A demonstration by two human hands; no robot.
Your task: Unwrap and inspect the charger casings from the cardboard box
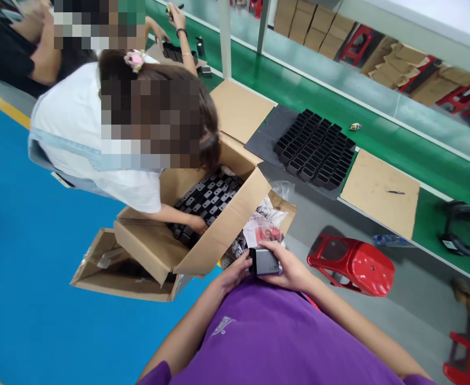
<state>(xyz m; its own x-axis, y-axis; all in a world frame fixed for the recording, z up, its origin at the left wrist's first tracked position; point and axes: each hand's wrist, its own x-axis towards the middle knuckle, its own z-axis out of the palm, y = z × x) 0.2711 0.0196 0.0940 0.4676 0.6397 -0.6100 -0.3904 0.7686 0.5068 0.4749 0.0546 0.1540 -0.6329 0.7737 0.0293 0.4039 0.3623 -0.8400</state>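
Close to my purple shirt, both hands hold a small dark rectangular housing (268, 262). My right hand (289, 267) wraps around its right side, with fingers along the top edge and below. My left hand (236, 271) closes on its left end, where a blacker edge shows; I cannot tell whether that edge is a second piece. Just beyond my hands stands an open cardboard box (226, 230) filled with rows of similar black housings (214, 195). Another person's hand (197, 224) reaches into that box from the left.
Crumpled paper and plastic (264, 227) lie behind my hands. Rows of black housings (317, 147) stand on a dark sheet on the green bench. A red stool (353, 264) is at the right, and a second open carton (98, 267) sits on the blue floor. Co-workers (94, 123) occupy the left.
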